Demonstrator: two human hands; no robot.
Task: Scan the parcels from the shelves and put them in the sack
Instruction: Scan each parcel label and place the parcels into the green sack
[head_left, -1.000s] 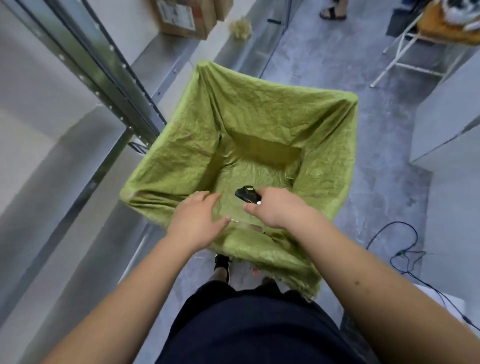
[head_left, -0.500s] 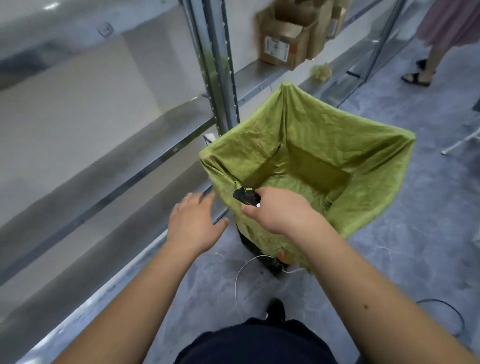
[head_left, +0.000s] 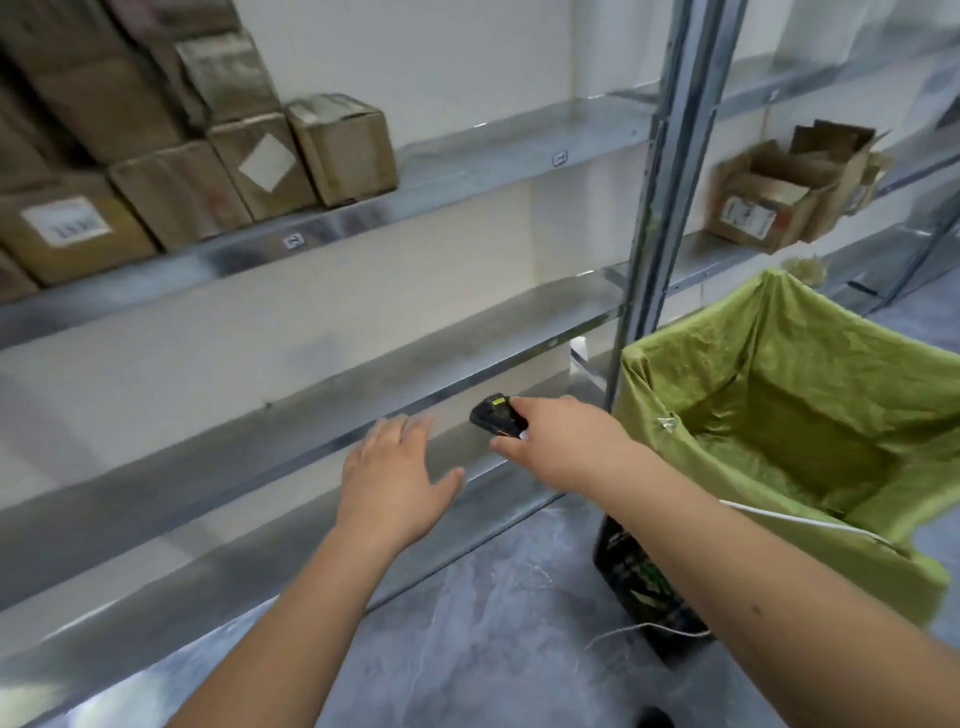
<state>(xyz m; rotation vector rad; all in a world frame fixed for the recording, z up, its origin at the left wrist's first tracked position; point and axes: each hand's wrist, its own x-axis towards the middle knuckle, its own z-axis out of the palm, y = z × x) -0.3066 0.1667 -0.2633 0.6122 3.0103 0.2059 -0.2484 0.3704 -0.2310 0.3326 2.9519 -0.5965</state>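
Several brown cardboard parcels (head_left: 182, 150) stand stacked on the upper metal shelf (head_left: 467, 176) at the top left. The green sack (head_left: 810, 364) hangs open over a black crate at the right, and I see nothing inside it. My right hand (head_left: 566, 441) grips a small black scanner (head_left: 496, 415) in front of the lower shelf, left of the sack. My left hand (head_left: 395, 478) hovers open beside it with fingers spread, holding nothing. Both hands are well below the parcels.
A vertical steel upright (head_left: 660, 182) divides the shelving bays. An opened cardboard box (head_left: 779, 192) sits on the right bay's shelf behind the sack. The lower shelf (head_left: 311, 379) runs ahead of my hands. A white cord (head_left: 800, 519) crosses the sack's near rim above the grey floor (head_left: 493, 623).
My view has swung left and up from the sack to the shelves, bringing the stacked parcels into sight. Both hands moved left, off the sack; the scanner stays in my right hand.
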